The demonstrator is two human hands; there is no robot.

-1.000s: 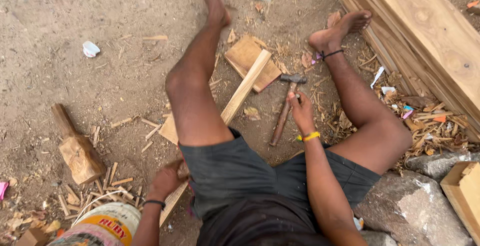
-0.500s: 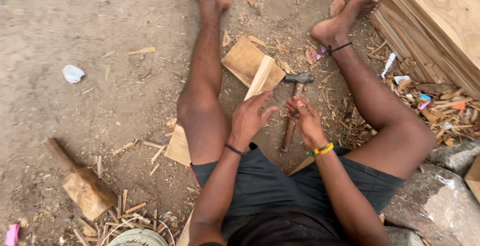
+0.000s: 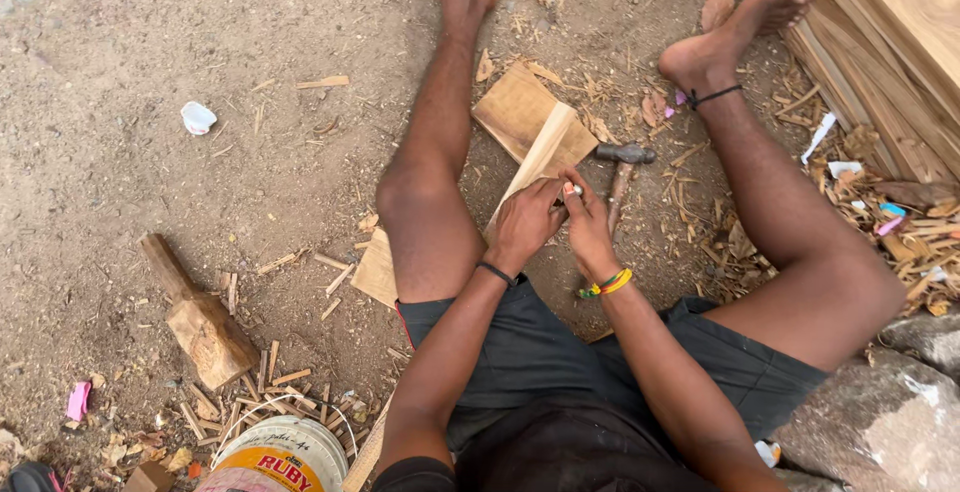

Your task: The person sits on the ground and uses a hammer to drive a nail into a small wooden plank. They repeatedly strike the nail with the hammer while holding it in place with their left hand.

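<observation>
Bare, packed dirt ground (image 3: 130, 42) fills the head view, littered with wood chips and splinters. The person sits on it with legs spread, and both hands meet between the knees.

The left hand (image 3: 527, 220) and the right hand (image 3: 587, 227) are pressed close together, their fingertips pinching a small pale object (image 3: 572, 190); it is too small to identify. Both hands are closed narrowly around it, just above the near end of a long wooden slat (image 3: 540, 157). The slat runs away from the hands at a slant and rests on a flat wooden block (image 3: 510, 107) just beyond them. The left wrist carries a black band, the right a yellow and multicoloured one.

Just beside the right hand, on its outer side, a hammer (image 3: 620, 167) lies on the ground, its metal head pointing away from the person and its wooden handle passing behind the right hand.

Well off to the left of the hands lies a wooden mallet (image 3: 200, 317), with a heap of short split sticks (image 3: 235, 402) nearer the person. A plastic bucket (image 3: 285, 457) stands at the bottom edge, close to the left elbow. Far to the right of the hands, stacked wooden planks (image 3: 880, 22) run along the corner, with shavings and bits of scrap at their foot. A grey rock (image 3: 880, 422) sits beside the right thigh.
</observation>
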